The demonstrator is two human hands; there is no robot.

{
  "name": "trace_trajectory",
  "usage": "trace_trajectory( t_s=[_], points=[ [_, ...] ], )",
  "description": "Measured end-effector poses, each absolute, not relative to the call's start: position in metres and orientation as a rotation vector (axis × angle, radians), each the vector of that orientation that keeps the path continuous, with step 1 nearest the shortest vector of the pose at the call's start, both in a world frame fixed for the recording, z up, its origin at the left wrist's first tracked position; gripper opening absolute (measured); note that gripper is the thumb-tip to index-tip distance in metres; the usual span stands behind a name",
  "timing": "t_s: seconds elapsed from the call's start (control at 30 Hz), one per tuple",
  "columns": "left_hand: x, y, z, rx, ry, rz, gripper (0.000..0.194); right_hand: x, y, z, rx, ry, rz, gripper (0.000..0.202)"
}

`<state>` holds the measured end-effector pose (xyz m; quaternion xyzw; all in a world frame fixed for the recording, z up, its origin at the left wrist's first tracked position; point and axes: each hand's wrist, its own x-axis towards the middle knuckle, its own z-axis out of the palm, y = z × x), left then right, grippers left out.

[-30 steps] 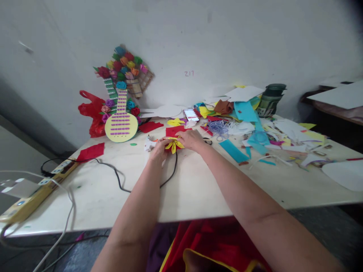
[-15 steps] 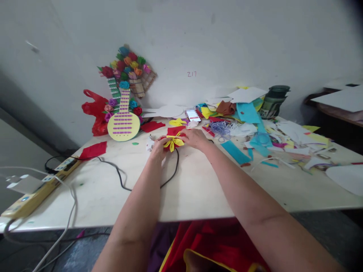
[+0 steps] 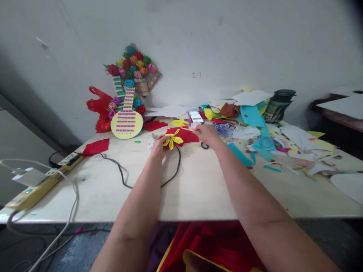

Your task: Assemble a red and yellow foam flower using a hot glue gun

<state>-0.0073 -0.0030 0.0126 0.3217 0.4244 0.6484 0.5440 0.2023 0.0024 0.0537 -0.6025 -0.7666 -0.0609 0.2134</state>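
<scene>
A yellow paper flower [image 3: 174, 139] with several pointed petals is gripped at its left side by my left hand [image 3: 159, 146], closed above the table. My right hand [image 3: 206, 135] is off to the right, its fingers pinched on a thin pale stick [image 3: 186, 129] that points left toward the flower. Behind the flower and under the stick lies red paper [image 3: 193, 136]. A small white object [image 3: 151, 140] shows beside my left hand, partly covered. Close to my right wrist is a black loop [image 3: 204, 146], its kind unclear.
A yellow paper guitar [image 3: 126, 124] and a bunch of paper flowers [image 3: 136, 62] lean on the wall. Phone [image 3: 196, 116], paper scraps [image 3: 295, 139] and a dark bottle [image 3: 279, 105] lie right. A power strip [image 3: 53, 177] runs left; a black cable [image 3: 178, 162] passes under my left arm.
My right hand has left the flower and moved right, now with the thin stick in its fingers. My left hand still holds the flower. The view has shifted slightly.
</scene>
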Motion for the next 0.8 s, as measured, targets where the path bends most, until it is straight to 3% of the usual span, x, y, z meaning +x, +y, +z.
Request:
trace_trajectory(
  t_s=[0.37, 0.63, 0.8],
  points=[
    [-0.008, -0.002, 0.011, 0.797, 1.002, 1.522, 0.031, 0.230, 0.023, 0.030, -2.198, -1.813, 0.018, 0.036],
    [-0.008, -0.003, 0.016, 0.775, 1.000, 1.566, 0.030, 0.232, 0.023, 0.020, -2.215, -1.793, -0.101, 0.036],
    [-0.013, -0.003, 0.018, 0.764, 0.965, 1.635, 0.030, 0.208, 0.016, 0.023, -1.924, -2.021, -0.189, 0.034]
  ],
)
